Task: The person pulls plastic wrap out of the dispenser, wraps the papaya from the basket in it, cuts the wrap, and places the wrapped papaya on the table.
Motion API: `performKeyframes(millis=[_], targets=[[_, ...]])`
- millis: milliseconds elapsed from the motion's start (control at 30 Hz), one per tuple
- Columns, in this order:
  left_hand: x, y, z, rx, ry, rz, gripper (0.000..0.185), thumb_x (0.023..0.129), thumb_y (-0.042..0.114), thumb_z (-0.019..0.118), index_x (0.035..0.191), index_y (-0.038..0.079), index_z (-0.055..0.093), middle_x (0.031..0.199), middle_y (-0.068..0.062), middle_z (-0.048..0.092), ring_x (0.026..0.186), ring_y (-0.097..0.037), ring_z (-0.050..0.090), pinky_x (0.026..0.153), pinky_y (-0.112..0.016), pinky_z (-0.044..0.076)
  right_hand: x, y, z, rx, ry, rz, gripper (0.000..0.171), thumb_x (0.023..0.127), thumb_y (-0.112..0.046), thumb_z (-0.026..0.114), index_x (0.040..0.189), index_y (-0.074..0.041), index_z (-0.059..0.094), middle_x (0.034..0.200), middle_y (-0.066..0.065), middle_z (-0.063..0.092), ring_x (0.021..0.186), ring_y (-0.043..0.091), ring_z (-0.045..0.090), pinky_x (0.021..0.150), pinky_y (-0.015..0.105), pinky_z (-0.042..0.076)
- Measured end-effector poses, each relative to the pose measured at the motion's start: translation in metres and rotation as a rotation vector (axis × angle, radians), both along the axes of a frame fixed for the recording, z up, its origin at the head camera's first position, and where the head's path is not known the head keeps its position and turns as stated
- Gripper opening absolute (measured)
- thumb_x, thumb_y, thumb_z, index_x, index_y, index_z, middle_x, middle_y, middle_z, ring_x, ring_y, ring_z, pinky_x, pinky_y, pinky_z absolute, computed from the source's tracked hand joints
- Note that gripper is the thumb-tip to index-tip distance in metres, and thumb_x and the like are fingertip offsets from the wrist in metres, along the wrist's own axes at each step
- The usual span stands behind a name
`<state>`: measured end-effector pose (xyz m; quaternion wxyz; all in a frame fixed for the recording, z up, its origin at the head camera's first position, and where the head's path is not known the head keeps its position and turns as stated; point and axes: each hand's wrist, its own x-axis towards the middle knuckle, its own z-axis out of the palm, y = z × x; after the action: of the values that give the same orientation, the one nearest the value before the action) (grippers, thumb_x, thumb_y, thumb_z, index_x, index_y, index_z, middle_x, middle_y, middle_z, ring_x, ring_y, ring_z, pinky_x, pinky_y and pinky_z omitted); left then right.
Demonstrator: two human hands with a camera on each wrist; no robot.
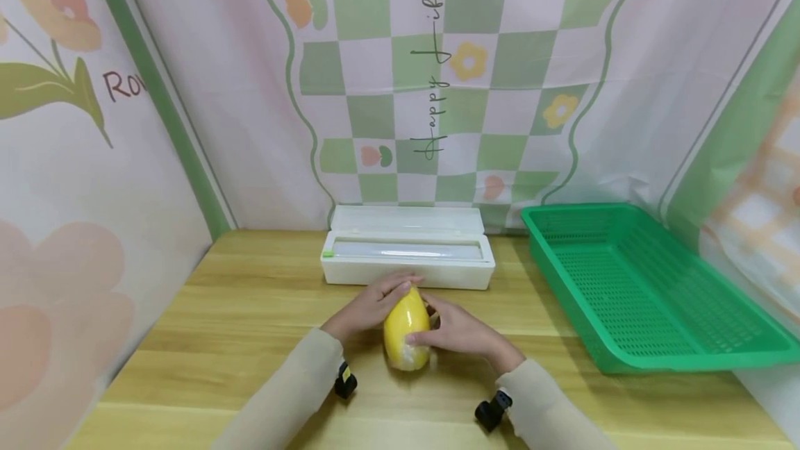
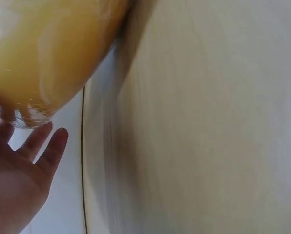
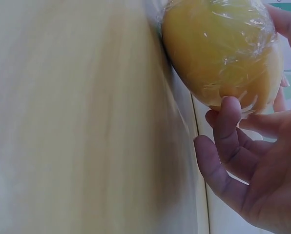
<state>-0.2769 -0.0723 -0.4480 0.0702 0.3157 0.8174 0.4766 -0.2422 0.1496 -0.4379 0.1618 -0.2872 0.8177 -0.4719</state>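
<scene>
A yellow fruit [image 1: 407, 328], long and rounded with a narrower far end, is wrapped in clear cling film. It stands close over the wooden table between both hands. My left hand [image 1: 380, 301] holds its far end, thumb on the upper side; in the left wrist view the other fingers [image 2: 52, 151] reach loosely past the film-covered tip. My right hand [image 1: 459, 328] grips it from the right, thumb on the near side and fingers curled behind. Wrinkled film [image 3: 243, 46] shines on the fruit's side in the right wrist view.
Behind the hands stands a white cling film box [image 1: 406, 273], its lid [image 1: 406, 219] raised and a roll inside. To the right is a green perforated basket [image 1: 562, 297]. A patterned curtain [image 1: 525, 54] hangs along the back of the wooden table [image 1: 250, 311].
</scene>
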Motion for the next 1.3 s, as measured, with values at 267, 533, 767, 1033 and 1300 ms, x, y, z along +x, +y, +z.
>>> performKeyframes(millis=[267, 533, 767, 1033, 1300], targets=[[0.0, -0.002, -0.003, -0.086, 0.11, -0.015, 0.051, 0.111, 0.044, 0.021, 0.152, 0.025, 0.045, 0.164, -0.003, 0.022, 0.149, -0.029, 0.02, 0.116, -0.063, 0.017, -0.002, -0.001, -0.002, 0.007, -0.054, -0.039, 0.086, 0.088, -0.036, 0.078, 0.154, -0.007, 0.031, 0.114, 0.014, 0.058, 0.096, 0.024, 0.062, 0.079, 0.037, 0.055], [0.009, 0.0, 0.004, -0.241, 0.23, -0.063, 0.069, 0.108, 0.053, 0.014, 0.161, 0.009, 0.016, 0.167, -0.01, 0.004, 0.152, -0.03, 0.005, 0.118, -0.06, 0.013, -0.005, 0.0, -0.005, 0.036, -0.099, -0.061, 0.089, 0.089, -0.043, 0.075, 0.155, -0.006, 0.028, 0.115, 0.014, 0.058, 0.1, 0.025, 0.06, 0.08, 0.037, 0.054], [0.018, -0.004, 0.014, -0.289, 0.151, -0.116, 0.119, 0.081, 0.071, 0.067, 0.161, 0.01, 0.003, 0.168, -0.002, -0.007, 0.152, -0.018, -0.006, 0.118, -0.055, 0.016, -0.007, 0.002, -0.006, -0.003, -0.144, -0.036, 0.088, 0.093, -0.043, 0.07, 0.157, -0.006, 0.023, 0.122, 0.015, 0.056, 0.106, 0.026, 0.059, 0.082, 0.039, 0.054], [0.021, -0.01, 0.017, -0.293, 0.129, -0.134, 0.128, 0.073, 0.054, 0.086, 0.161, 0.005, 0.007, 0.167, -0.005, -0.005, 0.152, -0.019, -0.004, 0.12, -0.049, 0.016, -0.005, 0.005, -0.005, 0.016, -0.183, -0.042, 0.085, 0.098, -0.047, 0.061, 0.159, -0.008, 0.015, 0.119, 0.016, 0.056, 0.1, 0.025, 0.061, 0.081, 0.038, 0.054], [0.021, -0.011, 0.018, -0.25, 0.067, -0.134, 0.122, 0.075, 0.051, 0.086, 0.161, 0.007, 0.011, 0.168, -0.004, 0.002, 0.152, -0.018, -0.001, 0.12, -0.046, 0.013, -0.004, 0.016, -0.001, 0.022, -0.239, -0.132, 0.061, 0.11, -0.042, 0.032, 0.151, 0.002, 0.035, 0.114, 0.015, 0.064, 0.09, 0.026, 0.065, 0.074, 0.039, 0.057]])
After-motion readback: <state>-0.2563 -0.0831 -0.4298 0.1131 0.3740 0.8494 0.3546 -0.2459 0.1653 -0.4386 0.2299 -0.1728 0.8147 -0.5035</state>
